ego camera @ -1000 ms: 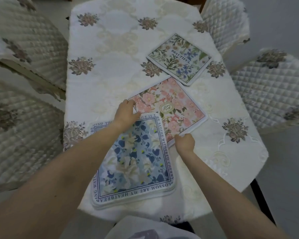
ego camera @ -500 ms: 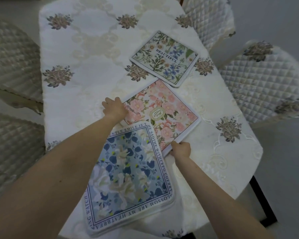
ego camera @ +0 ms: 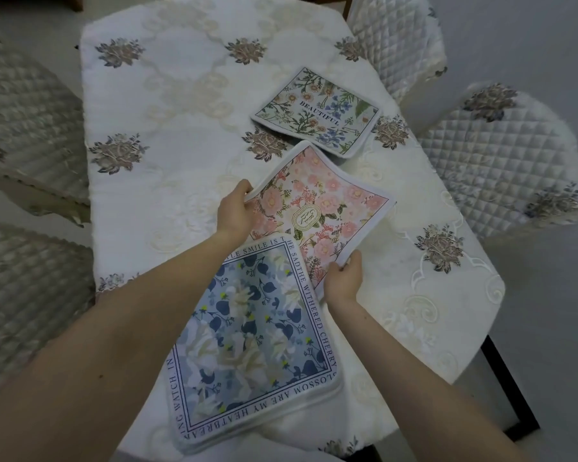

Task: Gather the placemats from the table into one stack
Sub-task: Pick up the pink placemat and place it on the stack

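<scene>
Left hand (ego camera: 236,210): fingers pinch the pink floral placemat (ego camera: 317,211) at its left corner.
Right hand (ego camera: 344,278): fingers grip its near corner — mat bowed.
Blue floral placemat (ego camera: 257,341): near table (ego camera: 181,128) edge, overlapping pink.
"BEAUTIFUL" placemat (ego camera: 317,111): farther, flat.

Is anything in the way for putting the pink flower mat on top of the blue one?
Nothing visible. Left hand and right hand grip the pink placemat by two corners, lifted. The blue placemat lies beside it, its top bare, though the left forearm crosses one corner.
</scene>
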Tool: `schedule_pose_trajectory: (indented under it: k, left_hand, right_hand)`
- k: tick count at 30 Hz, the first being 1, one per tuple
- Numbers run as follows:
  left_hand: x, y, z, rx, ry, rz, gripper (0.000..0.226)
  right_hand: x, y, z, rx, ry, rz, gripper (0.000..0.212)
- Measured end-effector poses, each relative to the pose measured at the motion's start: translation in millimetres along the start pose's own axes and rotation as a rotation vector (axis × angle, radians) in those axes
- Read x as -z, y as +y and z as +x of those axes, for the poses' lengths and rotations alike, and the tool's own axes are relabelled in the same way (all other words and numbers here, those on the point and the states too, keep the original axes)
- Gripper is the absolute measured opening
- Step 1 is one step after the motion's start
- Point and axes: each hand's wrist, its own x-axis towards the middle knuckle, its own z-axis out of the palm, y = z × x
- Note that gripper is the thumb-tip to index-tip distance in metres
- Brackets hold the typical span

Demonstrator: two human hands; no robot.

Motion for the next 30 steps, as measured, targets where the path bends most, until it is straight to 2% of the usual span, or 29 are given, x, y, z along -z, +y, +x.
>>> schedule_pose_trajectory:
  k: [15,22,30]
  left_hand:
    - [21,73,-25,-0.073,0.270,-0.344,0.021]
    - [36,63,-62,0.069,0.387,-0.375,0.023]
    - [42,17,-135,0.265,0.468,-0.395,0.020]
  right_hand:
    - [37,-52,2,0.344,0.116,0.195,0.018]
    - [39,-59,-13,0.395,0.021,0.194,0.014]
    - [28,-37,-28,0.319,-0.131,0.097,0.022]
